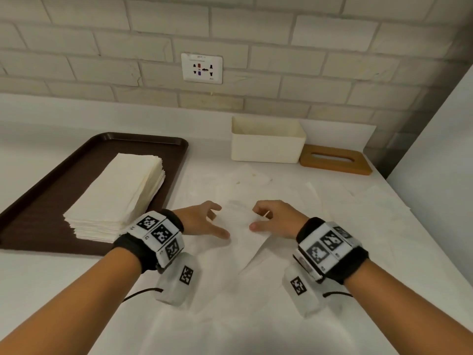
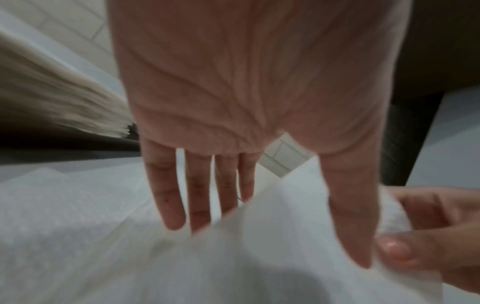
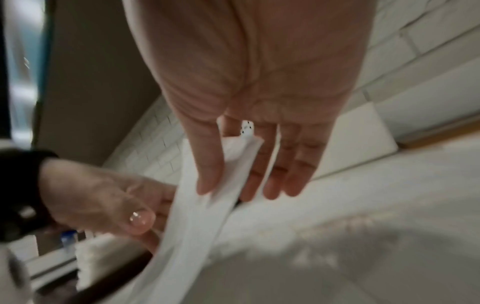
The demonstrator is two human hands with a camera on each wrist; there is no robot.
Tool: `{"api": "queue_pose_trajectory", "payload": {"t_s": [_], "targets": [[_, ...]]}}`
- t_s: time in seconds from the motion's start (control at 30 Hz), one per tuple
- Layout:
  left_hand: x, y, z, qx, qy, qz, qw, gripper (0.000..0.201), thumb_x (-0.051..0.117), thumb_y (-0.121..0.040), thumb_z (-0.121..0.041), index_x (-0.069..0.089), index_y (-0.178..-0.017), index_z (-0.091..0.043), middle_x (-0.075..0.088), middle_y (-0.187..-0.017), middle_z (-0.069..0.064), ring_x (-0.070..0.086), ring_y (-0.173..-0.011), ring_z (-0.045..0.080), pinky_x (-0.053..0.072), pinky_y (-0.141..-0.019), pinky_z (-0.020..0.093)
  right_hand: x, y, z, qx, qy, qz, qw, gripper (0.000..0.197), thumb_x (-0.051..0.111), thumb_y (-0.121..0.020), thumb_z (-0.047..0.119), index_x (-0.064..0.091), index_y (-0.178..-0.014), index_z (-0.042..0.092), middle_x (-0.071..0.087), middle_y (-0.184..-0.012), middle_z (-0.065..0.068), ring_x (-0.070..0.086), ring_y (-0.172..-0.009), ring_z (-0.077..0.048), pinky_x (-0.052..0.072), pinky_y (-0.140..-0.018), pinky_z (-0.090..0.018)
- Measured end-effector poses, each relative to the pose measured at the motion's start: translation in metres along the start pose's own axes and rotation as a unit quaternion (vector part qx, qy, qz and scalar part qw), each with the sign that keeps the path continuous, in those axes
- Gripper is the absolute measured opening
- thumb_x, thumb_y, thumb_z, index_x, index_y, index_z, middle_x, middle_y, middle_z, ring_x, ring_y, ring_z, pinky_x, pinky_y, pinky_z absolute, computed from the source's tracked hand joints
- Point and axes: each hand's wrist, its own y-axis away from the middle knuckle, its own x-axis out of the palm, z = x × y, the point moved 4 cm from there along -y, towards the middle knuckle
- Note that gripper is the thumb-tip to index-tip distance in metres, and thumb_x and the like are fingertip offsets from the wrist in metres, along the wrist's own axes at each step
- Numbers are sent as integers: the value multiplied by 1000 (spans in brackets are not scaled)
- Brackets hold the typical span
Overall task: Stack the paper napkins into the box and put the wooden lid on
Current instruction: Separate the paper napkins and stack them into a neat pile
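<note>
A single white paper napkin is lifted off the counter between my two hands. My left hand pinches its left edge, thumb in front and fingers behind. My right hand pinches its right edge between thumb and index finger. In the right wrist view the napkin runs as a strip between both thumbs. A tall stack of napkins lies on the brown tray at the left. The open cream box stands at the back, with the wooden lid flat beside it on the right.
A brick wall with a socket backs the white counter. A grey side wall closes the right edge. Thin white sheets lie flat on the counter around my hands.
</note>
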Motion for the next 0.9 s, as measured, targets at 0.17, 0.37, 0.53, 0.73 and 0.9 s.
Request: {"api": "queue_pose_trajectory", "payload": {"t_s": [0.17, 0.37, 0.53, 0.73, 0.9], "targets": [[-10, 8, -21, 96, 258, 57, 960, 44, 70, -80, -23, 52, -120, -26, 66, -110, -3, 63, -101, 13, 52, -84, 24, -41, 5, 42, -107, -170, -32, 979, 19, 64, -83, 8, 56, -76, 24, 59, -80, 2, 55, -69, -8, 47, -62, -20], [-19, -3, -1, 30, 415, -67, 907, 32, 65, -85, -24, 61, -108, -3, 70, -104, 14, 67, -95, 27, 53, -88, 38, -54, -63, 22, 30, -115, -75, 990, 9, 53, -92, 19, 55, -92, 10, 60, -80, -6, 55, -65, -15, 46, -58, -22], [-17, 0, 38, -26, 475, -105, 873, 42, 59, -90, -18, 51, -126, 1, 63, -118, 18, 61, -105, 32, 49, -91, 41, -33, -117, -21, 78, 186, -14, 979, 45, 64, -84, 25, 50, -124, 9, 53, -129, -9, 51, -117, -25, 42, -97, -30], [0, 6, 65, -46, 525, -125, 841, 36, 42, -98, -14, 45, -132, -2, 62, -108, 13, 61, -90, 24, 49, -82, 30, -22, -144, -35, 80, 259, 36, 962, 58, 72, -72, 38, 49, -122, 19, 52, -118, -3, 53, -108, -21, 45, -96, -34], [8, 8, 76, -50, 560, -112, 820, 35, 39, -99, -11, 46, -131, 0, 65, -95, 10, 63, -82, 21, 57, -62, 25, -27, -144, -39, 75, 211, 59, 973, 54, 73, -74, 29, 53, -122, 15, 56, -121, -5, 55, -109, -24, 43, -94, -32]]}}
